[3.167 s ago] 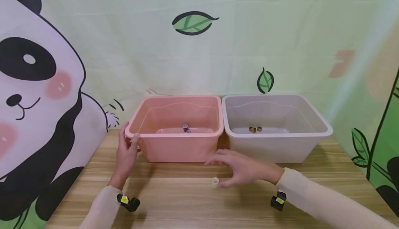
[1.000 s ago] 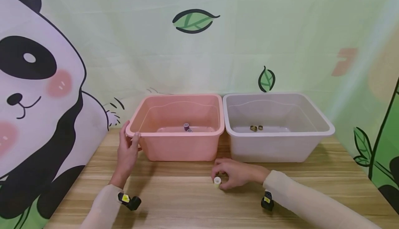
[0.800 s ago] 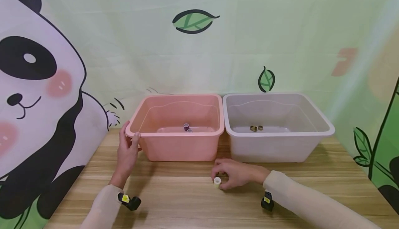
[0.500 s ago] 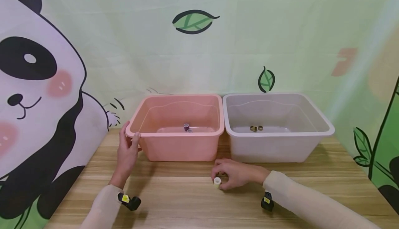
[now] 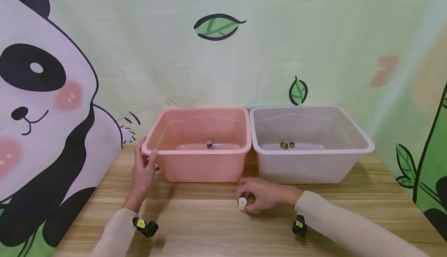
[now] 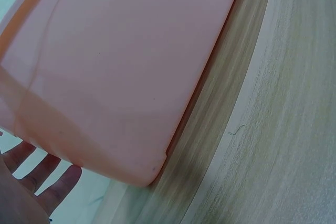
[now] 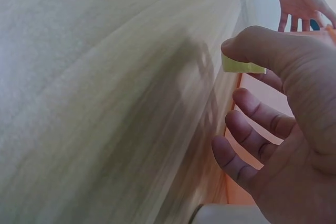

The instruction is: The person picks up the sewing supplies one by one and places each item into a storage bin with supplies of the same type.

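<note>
At the front of the table, my right hand (image 5: 262, 195) pinches a small pale-yellow cylinder (image 5: 242, 204) with a hollow white top. In the right wrist view, the thumb covers part of this cylinder (image 7: 239, 66), and the other fingers are spread loosely below. My left hand (image 5: 142, 173) holds the near left corner of the pink bin (image 5: 202, 167), thumb over the rim and fingers along its outer side. Inside that bin lie small purple-grey cylinders (image 5: 209, 144), one partly hidden by the front rim. Brass-coloured rings (image 5: 284, 145) lie in the grey bin (image 5: 300, 165).
Both bins stand side by side at the back of the wooden table (image 5: 195, 226), close to a printed cloth backdrop (image 5: 157, 55). The right hand is in front of the gap between them. A small black camera (image 5: 299, 226) sits at the right wrist.
Earlier the right hand hovered with spread fingers beside the yellow cylinder; then it closed on it. Just now the cylinder has shifted slightly up and left. The left hand stays on the pink bin.
</note>
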The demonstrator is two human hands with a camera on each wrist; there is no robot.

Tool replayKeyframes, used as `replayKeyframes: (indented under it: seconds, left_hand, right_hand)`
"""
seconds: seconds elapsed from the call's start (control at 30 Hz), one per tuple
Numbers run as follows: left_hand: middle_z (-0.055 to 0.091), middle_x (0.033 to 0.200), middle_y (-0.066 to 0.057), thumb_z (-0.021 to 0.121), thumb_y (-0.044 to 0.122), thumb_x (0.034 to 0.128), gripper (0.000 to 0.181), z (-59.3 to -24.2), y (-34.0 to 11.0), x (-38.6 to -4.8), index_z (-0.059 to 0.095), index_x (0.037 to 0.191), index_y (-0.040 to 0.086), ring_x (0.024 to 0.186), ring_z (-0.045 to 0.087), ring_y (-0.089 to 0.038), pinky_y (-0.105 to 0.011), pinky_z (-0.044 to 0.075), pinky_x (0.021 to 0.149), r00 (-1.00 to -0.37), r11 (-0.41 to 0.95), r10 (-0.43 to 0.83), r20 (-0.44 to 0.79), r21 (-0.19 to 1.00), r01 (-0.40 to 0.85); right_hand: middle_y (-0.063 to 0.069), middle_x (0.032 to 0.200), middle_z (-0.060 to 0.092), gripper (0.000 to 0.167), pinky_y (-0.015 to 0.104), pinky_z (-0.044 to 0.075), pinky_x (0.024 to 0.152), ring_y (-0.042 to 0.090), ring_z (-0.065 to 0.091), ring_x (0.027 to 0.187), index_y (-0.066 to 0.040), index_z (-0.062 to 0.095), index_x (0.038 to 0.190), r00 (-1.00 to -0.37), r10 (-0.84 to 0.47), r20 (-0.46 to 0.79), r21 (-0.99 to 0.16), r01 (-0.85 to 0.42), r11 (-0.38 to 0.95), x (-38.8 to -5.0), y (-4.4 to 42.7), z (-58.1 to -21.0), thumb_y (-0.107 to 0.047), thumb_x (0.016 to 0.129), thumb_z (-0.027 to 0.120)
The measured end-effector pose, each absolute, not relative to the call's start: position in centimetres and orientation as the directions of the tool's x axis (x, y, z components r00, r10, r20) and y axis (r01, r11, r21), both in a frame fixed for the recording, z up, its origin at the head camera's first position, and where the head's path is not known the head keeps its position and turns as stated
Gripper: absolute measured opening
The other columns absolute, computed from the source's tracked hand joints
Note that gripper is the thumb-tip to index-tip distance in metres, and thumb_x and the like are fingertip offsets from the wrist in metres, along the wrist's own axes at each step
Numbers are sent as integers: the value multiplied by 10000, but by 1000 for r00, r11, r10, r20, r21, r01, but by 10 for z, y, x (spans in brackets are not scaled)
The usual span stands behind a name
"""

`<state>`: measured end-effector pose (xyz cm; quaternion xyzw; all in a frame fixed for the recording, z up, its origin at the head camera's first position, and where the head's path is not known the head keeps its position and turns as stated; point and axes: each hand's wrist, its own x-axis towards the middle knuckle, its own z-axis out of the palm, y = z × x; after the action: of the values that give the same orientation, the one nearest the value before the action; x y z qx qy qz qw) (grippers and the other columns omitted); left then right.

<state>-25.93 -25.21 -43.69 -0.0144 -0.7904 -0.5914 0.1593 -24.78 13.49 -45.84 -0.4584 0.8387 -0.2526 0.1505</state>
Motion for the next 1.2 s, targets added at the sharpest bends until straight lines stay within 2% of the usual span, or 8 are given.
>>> replayKeyframes:
  seconds: [0.4, 0.57, 0.67, 0.83, 1.03, 1.2]
  left_hand:
    - [343, 1640, -40, 478, 463, 1077, 645, -436, -251, -259, 128, 1617, 430, 1342, 501, -305, -258, 566, 837, -948, 317, -172, 269, 926, 205]
    - [350, 1634, -50, 477, 483, 1072, 649, -436, -251, -259, 131, 1618, 428, 1326, 509, -310, -237, 560, 824, -946, 316, -173, 273, 925, 209]
    - [347, 1635, -46, 474, 492, 1070, 651, -436, -251, -259, 126, 1617, 431, 1327, 507, -305, -241, 561, 830, -947, 321, -171, 273, 924, 209]
    - [349, 1634, -49, 470, 471, 1078, 645, -437, -251, -259, 119, 1618, 431, 1329, 508, -304, -261, 564, 842, -947, 326, -166, 274, 922, 210]
    - [351, 1634, -60, 469, 422, 1090, 636, -437, -252, -260, 118, 1620, 426, 1326, 512, -309, -272, 567, 843, -948, 324, -164, 272, 923, 208]
    - [344, 1639, -51, 471, 441, 1085, 640, -437, -252, -260, 119, 1619, 429, 1332, 509, -309, -273, 568, 845, -949, 323, -165, 270, 924, 207]
  right_hand:
    - [-128, 1010, 538, 207, 313, 538, 859, 178, 598, 947, -201, 709, 1014, -532, -847, -10, -541, -709, 452, -243, 136, -447, -116, 851, 804]
    - [-123, 1010, 539, 207, 319, 536, 863, 187, 603, 943, -199, 703, 1008, -507, -862, 22, -506, -749, 427, -242, 137, -442, -122, 843, 801]
    - [-109, 1012, 541, 214, 281, 516, 849, 191, 597, 939, -185, 705, 1014, -493, -869, 36, -489, -767, 415, -241, 138, -439, -123, 834, 801]
    - [-102, 1032, 542, 223, 221, 458, 866, 184, 581, 971, -211, 696, 1016, -510, -860, 25, -467, -767, 440, -240, 139, -436, -147, 829, 801]
    - [-99, 1059, 548, 242, 275, 462, 927, 183, 564, 1034, -224, 674, 1016, -528, -849, 18, -466, -756, 460, -237, 138, -428, -158, 821, 802]
    - [-119, 1054, 537, 249, 274, 471, 900, 203, 567, 1034, -250, 659, 1024, -536, -844, -2, -472, -744, 473, -234, 135, -416, -174, 830, 796]
